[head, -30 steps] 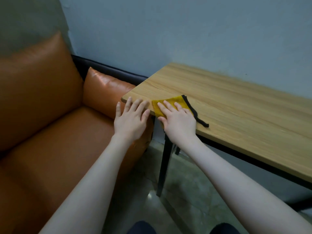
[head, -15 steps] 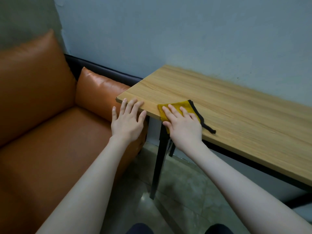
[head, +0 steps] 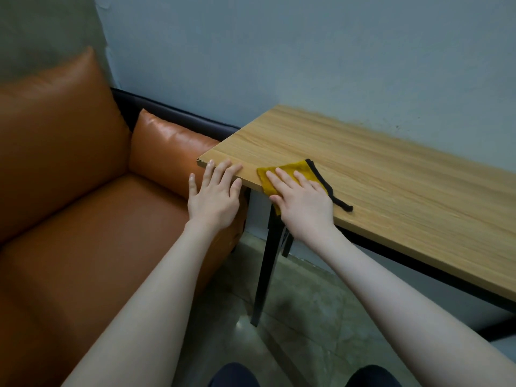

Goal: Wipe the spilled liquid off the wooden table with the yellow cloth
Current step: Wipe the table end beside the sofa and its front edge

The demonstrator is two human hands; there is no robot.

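Yellow cloth lies at the wooden tabletop's near edge under my flat right hand; my left hand rests open at the corner. No liquid shows; wiping looks nearly finished.

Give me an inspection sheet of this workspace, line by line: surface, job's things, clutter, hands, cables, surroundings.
Surface: wooden table, light woodgrain top on black legs; no spilled liquid can be made out on it.
Job's things: yellow cloth with a black edge strip, lying flat at the table's near edge, one part hanging over it.
Clutter: nothing seen.
Hands: right hand presses flat on the cloth with straight fingers; left hand rests its fingertips on the table's near corner, holding nothing.
Cables: nothing seen.
Surroundings: orange leather sofa beside the table's end, pale wall behind, tiled floor below.
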